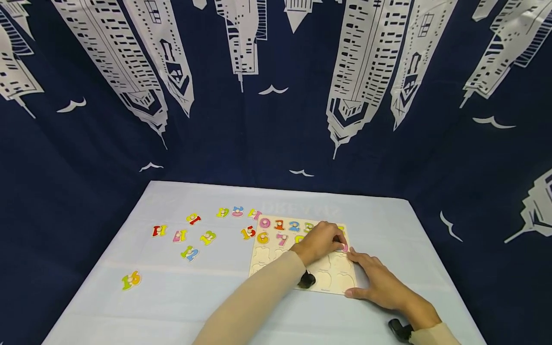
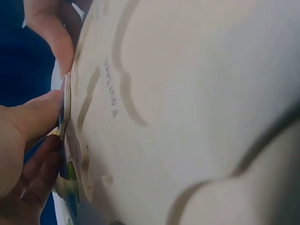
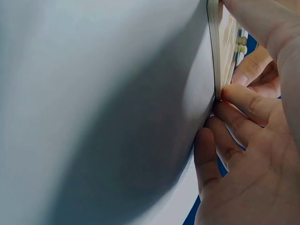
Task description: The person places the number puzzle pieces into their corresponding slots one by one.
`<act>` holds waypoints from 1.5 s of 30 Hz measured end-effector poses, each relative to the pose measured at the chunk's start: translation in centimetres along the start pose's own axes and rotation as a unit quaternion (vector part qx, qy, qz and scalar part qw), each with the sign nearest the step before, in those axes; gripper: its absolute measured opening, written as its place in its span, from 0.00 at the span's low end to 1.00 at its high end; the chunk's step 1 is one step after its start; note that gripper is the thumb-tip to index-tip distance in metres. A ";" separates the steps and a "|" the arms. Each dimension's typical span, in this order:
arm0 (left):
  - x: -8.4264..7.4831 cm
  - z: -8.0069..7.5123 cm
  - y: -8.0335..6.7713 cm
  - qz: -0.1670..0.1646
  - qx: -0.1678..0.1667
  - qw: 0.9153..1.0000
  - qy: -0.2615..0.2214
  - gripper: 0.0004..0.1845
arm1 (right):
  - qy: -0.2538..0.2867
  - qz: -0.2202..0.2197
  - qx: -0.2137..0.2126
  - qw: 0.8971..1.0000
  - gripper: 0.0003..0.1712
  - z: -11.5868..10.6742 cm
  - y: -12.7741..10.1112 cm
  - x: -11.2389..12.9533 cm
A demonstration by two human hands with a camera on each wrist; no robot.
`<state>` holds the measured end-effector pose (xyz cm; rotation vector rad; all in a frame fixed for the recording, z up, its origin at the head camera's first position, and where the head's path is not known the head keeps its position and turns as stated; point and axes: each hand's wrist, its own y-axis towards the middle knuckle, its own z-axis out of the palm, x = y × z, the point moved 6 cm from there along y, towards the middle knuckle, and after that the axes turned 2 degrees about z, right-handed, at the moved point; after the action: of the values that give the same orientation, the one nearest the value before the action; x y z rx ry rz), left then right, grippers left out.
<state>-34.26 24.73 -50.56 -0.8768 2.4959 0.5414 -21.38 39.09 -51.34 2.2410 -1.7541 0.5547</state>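
A wooden number puzzle board (image 1: pixel 334 285) lies on the white table, its upper two rows mostly filled with coloured numerals such as the orange 6 (image 1: pixel 262 237) and pink 7 (image 1: pixel 281 239). My left hand (image 1: pixel 318 243) reaches across it and pinches a pinkish number piece (image 1: pixel 345 247) at the right end of the second row. In the left wrist view, the thumb (image 2: pixel 44 110) presses at that piece, low over the board. Fingers of my right hand (image 1: pixel 381 285) spread along the board's right edge, the thumb at the lower corner, the index fingertip (image 3: pixel 229 93) on the edge.
Left of the board lie several loose two-digit pieces, among them a red-orange 15 (image 1: pixel 248 233), a green-blue 12 (image 1: pixel 189 253) and, farther off, a green-orange 16 (image 1: pixel 131 280). A dark blue patterned cloth (image 1: pixel 276 134) hangs behind the table.
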 end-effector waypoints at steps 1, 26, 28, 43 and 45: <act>-0.1 0.0 0.0 0.000 0.001 1.000 0.001 0.02 | -0.002 0.001 -0.002 1.000 0.65 0.0 0.0 0.0; 0.3 -3.7 -4.8 0.021 0.007 1.000 0.019 0.12 | -0.022 -0.014 0.011 1.000 0.68 -0.2 0.1 0.8; 0.7 -4.8 -5.9 0.022 -0.001 1.000 0.018 0.12 | -0.026 -0.013 0.013 0.999 0.67 -0.3 0.1 0.9; 8.7 -13.2 -18.2 -0.058 -0.073 0.995 0.024 0.10 | -0.030 -0.003 0.019 0.999 0.68 -0.2 0.3 0.8; 10.0 -14.4 -20.2 -0.076 -0.079 0.993 0.031 0.11 | -0.029 0.001 0.019 0.999 0.68 -0.2 0.3 0.9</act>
<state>-31.93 -1.79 -48.21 -1.1489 2.4396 0.6769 -21.50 38.32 -50.77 2.3031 -1.7881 0.5342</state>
